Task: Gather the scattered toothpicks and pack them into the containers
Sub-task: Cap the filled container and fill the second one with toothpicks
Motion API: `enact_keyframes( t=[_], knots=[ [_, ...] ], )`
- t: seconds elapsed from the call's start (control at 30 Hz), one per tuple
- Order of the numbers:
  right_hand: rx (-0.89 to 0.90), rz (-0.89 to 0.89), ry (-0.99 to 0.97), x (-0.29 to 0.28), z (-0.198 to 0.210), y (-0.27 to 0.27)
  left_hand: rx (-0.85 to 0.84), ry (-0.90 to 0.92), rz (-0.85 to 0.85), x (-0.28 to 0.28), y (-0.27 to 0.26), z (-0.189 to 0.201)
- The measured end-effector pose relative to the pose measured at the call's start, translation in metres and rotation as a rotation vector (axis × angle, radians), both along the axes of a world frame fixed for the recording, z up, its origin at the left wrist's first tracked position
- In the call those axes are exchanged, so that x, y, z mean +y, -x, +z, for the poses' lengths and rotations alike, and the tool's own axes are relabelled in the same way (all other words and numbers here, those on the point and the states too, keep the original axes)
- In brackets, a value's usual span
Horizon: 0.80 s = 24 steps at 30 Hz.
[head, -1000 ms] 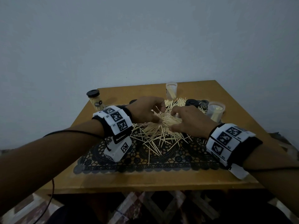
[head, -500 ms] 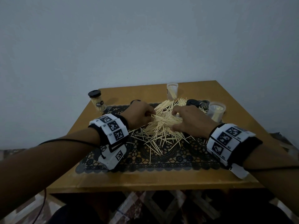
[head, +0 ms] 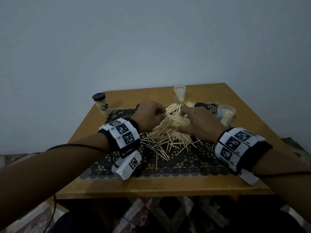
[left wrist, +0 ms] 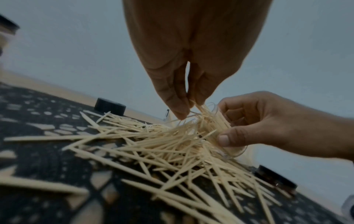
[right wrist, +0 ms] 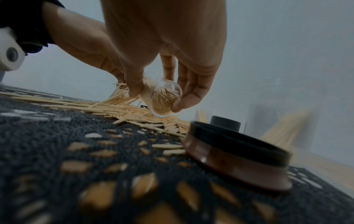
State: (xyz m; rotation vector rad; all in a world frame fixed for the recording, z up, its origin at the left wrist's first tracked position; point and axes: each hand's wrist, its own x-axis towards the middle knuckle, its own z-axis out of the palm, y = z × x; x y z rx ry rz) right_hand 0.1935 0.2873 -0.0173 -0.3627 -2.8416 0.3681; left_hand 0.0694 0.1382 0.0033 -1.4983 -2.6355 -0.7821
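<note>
A heap of loose toothpicks (head: pixel 168 140) lies on a dark lace mat (head: pixel 185 163). My right hand (right wrist: pixel 156 100) holds a small clear container (right wrist: pixel 164 98) tipped on its side just above the heap, thumb on one side and fingers on the other. It is partly filled with toothpicks. In the left wrist view this container (left wrist: pixel 222 128) has its mouth turned to the left. My left hand (left wrist: pixel 189 107) pinches a bunch of toothpicks at that mouth. From the head camera, the left hand (head: pixel 159 113) and the right hand (head: pixel 183 118) meet over the far part of the heap.
A capped container (head: pixel 101 105) full of toothpicks stands at the back left of the wooden table (head: pixel 151 187). Two open containers (head: pixel 179 93) (head: pixel 225 115) with toothpicks stand at the back and back right. Black lids (right wrist: pixel 237 154) (right wrist: pixel 225 124) lie on the mat near my right hand.
My left hand drew back a little to the left over the heap, then came in again to the container's mouth. The right hand has stayed almost still.
</note>
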Motion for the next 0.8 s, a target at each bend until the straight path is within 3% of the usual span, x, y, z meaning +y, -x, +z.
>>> enact_keyframes(
  t=[0.13,0.3,0.37,0.47,0.53,0.67,0.8],
  knots=[
    [0.005,0.006,-0.004,-0.001,0.000,0.000,-0.166,0.058,-0.107,-0.002,-0.007,0.004],
    [-0.049,-0.036,-0.023,0.001,0.000,0.000,-0.131,0.017,-0.047,-0.013,0.004,0.005],
    [-0.063,-0.060,-0.036,0.002,0.000,-0.001,-0.096,0.163,-0.080,-0.023,0.008,0.006],
    [-0.076,-0.083,-0.048,0.004,-0.001,-0.001,-0.039,0.552,-0.120,-0.033,0.005,-0.002],
    [-0.080,-0.096,-0.046,0.004,-0.001,-0.001,-0.017,0.620,-0.112,-0.034,0.003,-0.011],
    [-0.077,-0.102,-0.029,0.006,0.000,-0.001,0.117,0.526,-0.087,-0.026,0.006,-0.024],
    [-0.076,-0.074,0.008,0.010,-0.001,-0.001,0.147,0.392,-0.134,-0.023,0.013,-0.025]
  ],
)
